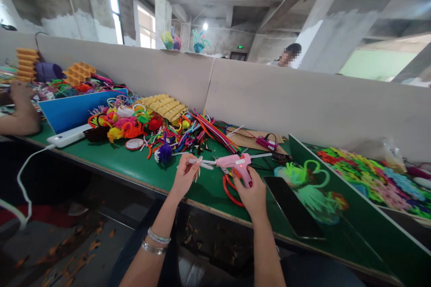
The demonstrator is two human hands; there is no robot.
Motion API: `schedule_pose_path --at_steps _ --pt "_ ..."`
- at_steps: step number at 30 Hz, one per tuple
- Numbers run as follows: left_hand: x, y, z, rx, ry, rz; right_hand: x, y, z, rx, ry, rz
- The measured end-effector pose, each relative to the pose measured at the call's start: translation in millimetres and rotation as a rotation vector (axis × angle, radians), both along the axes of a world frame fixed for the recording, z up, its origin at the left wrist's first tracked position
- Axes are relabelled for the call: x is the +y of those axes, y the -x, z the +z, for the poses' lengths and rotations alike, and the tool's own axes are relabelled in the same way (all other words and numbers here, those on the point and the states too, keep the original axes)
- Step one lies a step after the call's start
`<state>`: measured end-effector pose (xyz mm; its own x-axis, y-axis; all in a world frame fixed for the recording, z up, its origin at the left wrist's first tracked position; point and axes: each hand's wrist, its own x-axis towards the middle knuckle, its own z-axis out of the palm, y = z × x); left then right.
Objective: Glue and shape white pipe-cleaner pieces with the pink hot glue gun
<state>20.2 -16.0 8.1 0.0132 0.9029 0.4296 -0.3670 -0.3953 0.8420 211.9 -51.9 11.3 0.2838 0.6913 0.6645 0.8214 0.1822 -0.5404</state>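
My right hand (253, 190) is wrapped round the handle of a pink hot glue gun (232, 160), whose nozzle points left. From the gun's back end a pale glue stick (261, 155) sticks out. My left hand (186, 174) pinches a thin whitish stick (206, 162) close to the nozzle; whether the two touch I cannot tell. Red-handled scissors (230, 193) lie under the gun, partly hidden by my right hand. To the right of that hand lies a dark phone (291, 206).
A heap of colourful pipe cleaners (182, 136) and a yellow honeycomb-like tray (164, 105) fill the table's back left. A white power strip (72, 135) stands left. Green pipe-cleaner pieces (310, 188) lie beside a divider (357, 202). A co-worker's arm (22, 110) is at far left.
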Motion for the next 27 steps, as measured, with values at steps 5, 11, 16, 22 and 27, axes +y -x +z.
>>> schedule_pose_path --at_steps 5,11,16,22,27 --pt "0.8 0.3 -1.9 0.02 -0.006 0.012 -0.3 0.8 0.5 0.006 0.025 -0.014" --pt "0.6 0.4 -1.4 0.031 -0.014 0.014 -2.4 2.6 3.3 0.018 0.031 -0.006" --pt "0.9 0.4 -1.8 0.031 -0.012 0.014 -2.6 3.2 3.9 -0.003 0.022 -0.008" --pt "0.6 0.5 -1.8 0.044 -0.02 0.018 -2.9 3.3 3.5 -0.004 0.018 -0.012" --pt "0.9 0.3 -2.6 0.033 -0.008 0.02 -3.3 2.4 3.9 -0.005 0.019 -0.01"
